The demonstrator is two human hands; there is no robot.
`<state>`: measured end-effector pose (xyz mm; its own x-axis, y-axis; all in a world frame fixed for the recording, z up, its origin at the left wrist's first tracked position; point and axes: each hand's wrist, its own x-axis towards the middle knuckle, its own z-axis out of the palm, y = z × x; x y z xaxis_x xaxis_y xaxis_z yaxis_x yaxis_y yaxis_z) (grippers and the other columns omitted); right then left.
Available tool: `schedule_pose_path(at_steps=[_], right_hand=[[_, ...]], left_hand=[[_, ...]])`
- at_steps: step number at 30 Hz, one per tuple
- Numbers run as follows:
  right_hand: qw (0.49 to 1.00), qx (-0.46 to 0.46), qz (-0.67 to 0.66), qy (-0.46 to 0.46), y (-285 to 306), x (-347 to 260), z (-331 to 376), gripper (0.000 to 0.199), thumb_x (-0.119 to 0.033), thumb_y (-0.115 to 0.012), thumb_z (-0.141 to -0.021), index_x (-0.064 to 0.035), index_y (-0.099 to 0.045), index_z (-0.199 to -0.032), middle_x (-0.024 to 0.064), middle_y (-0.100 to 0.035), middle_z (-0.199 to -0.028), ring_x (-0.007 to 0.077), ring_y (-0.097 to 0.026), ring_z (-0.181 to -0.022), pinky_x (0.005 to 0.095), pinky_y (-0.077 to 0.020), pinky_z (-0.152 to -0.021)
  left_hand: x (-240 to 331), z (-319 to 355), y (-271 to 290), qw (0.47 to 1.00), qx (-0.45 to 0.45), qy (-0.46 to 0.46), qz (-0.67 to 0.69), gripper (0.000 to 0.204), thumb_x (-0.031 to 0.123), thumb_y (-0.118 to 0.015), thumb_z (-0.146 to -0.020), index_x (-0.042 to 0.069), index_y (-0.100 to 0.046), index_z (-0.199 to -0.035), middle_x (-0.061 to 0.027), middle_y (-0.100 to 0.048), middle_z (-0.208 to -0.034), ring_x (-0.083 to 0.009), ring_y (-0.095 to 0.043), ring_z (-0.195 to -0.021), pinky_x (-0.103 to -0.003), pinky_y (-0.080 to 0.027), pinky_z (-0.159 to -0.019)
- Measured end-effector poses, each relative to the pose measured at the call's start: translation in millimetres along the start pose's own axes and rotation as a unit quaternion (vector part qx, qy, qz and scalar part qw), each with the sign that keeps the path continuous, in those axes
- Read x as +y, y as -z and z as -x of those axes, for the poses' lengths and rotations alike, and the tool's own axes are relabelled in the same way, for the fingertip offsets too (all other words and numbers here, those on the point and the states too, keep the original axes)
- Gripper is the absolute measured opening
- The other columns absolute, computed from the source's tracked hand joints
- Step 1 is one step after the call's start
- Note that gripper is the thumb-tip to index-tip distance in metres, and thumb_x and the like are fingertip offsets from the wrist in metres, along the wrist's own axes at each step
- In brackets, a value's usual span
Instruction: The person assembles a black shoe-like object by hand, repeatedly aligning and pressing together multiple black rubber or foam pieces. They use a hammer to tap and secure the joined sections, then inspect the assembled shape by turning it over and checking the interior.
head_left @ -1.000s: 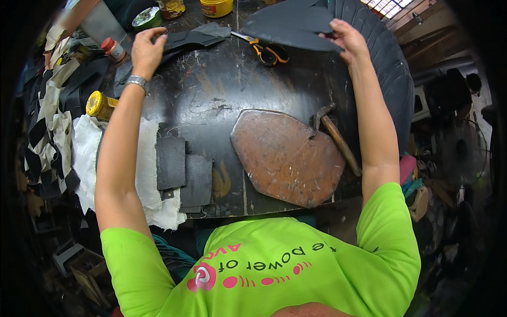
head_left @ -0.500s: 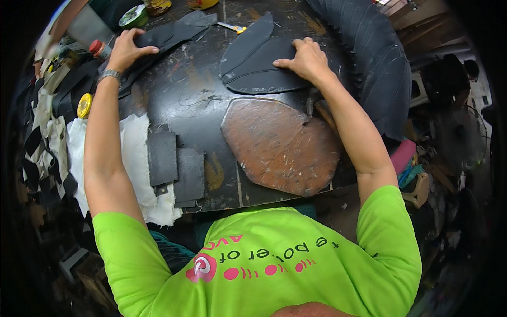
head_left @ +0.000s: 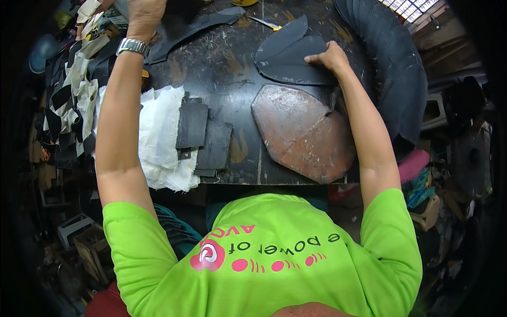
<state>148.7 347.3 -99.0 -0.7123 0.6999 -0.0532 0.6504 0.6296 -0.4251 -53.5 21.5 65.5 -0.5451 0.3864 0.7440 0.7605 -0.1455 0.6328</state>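
My right hand [head_left: 331, 57] is at the right side of a black stitched panel [head_left: 288, 61] shaped like a shoe upper. Its thumb lies across the panel's top while the other fingers bend at the edge, partly hidden. My left hand [head_left: 146, 15], with a metal watch [head_left: 133, 46] at the wrist, reaches to the far left at the top of the picture. Its fingers are cut off or lost in shadow, so what they hold does not show. Close to it, a long black sheet piece [head_left: 198, 30] lies on the dark table [head_left: 211, 68].
A worn reddish-brown board [head_left: 303, 134] lies at the table's near edge. White cloth [head_left: 161, 140] and black rectangular pieces [head_left: 193, 127] lie left of it. Overlapping black panels [head_left: 398, 68] curve along the right. A yellow-handled tool [head_left: 273, 26] lies far off; scraps [head_left: 79, 95] pile left.
My left hand has moved farther away, up to the picture's top edge. The view has shifted, with the table's things now farther right. My right hand stays at the stitched panel.
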Motion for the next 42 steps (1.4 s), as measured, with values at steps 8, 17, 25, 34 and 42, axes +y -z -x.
schedule_pose_path(at_steps=[8, 17, 25, 34, 42], right_hand=[[0.893, 0.064, -0.439, 0.08, -6.3, 31.2, -10.9, 0.037, -0.017, -0.087, -0.073, -0.0041, -0.072, -0.105, 0.0031, -0.074, -0.098, 0.0158, -0.069, -0.093, 0.0334, -0.0538, -0.084], [0.632, -0.017, -0.734, 0.248, 113.2, 14.7, 64.4, 0.028, 0.004, -0.067, -0.087, -0.0039, -0.059, -0.113, 0.0088, -0.071, -0.104, 0.0229, -0.071, -0.092, 0.0392, -0.0588, -0.087], [0.781, -0.289, -0.553, 0.003, 91.9, 57.5, 214.4, 0.035, -0.016, -0.08, -0.082, 0.0031, -0.071, -0.11, 0.0085, -0.074, -0.1, 0.0173, -0.071, -0.087, 0.0315, -0.0565, -0.082], [0.955, -0.048, -0.282, 0.085, 53.9, 111.5, 248.9, 0.035, -0.017, -0.08, -0.08, -0.0037, -0.076, -0.112, 0.0156, -0.059, -0.14, 0.0245, -0.058, -0.127, 0.0324, -0.0427, -0.106], [0.964, -0.087, -0.236, 0.087, 54.5, 97.4, 224.5, 0.041, -0.024, -0.08, -0.083, 0.0014, -0.074, -0.114, 0.0173, -0.06, -0.138, 0.027, -0.059, -0.124, 0.0329, -0.0448, -0.104]], left_hand=[[68.3, 182.1, -114.1, 0.859, 0.08, 0.363, 0.353, 0.058, -0.009, -0.074, -0.081, -0.004, -0.044, -0.131, -0.0117, -0.066, -0.116, -0.0158, -0.066, -0.098, -0.025, -0.054, -0.083], [71.1, 257.4, -137.6, 0.958, -0.085, 0.125, -0.243, 0.082, 0.026, -0.089, -0.076, 0.0, -0.045, -0.139, -0.0197, -0.045, -0.135, -0.0317, -0.057, -0.112, -0.041, -0.052, -0.094], [107.6, 286.1, -119.2, 0.974, -0.168, 0.082, -0.125, 0.053, 0.014, -0.085, -0.072, 0.01, -0.065, -0.121, -0.0127, -0.056, -0.132, -0.0363, -0.049, -0.129, -0.045, -0.04, -0.108], [120.3, 303.4, -119.1, 0.935, -0.311, 0.03, -0.165, 0.059, 0.024, -0.086, -0.071, 0.016, -0.065, -0.126, -0.0066, -0.057, -0.139, -0.0275, -0.046, -0.139, -0.048, -0.03, -0.115], [118.0, 313.5, -111.6, 0.93, -0.31, 0.046, -0.191, 0.064, 0.015, -0.081, -0.077, 0.02, -0.06, -0.138, -0.0044, -0.051, -0.149, -0.0257, -0.04, -0.145, -0.05, -0.031, -0.115]])
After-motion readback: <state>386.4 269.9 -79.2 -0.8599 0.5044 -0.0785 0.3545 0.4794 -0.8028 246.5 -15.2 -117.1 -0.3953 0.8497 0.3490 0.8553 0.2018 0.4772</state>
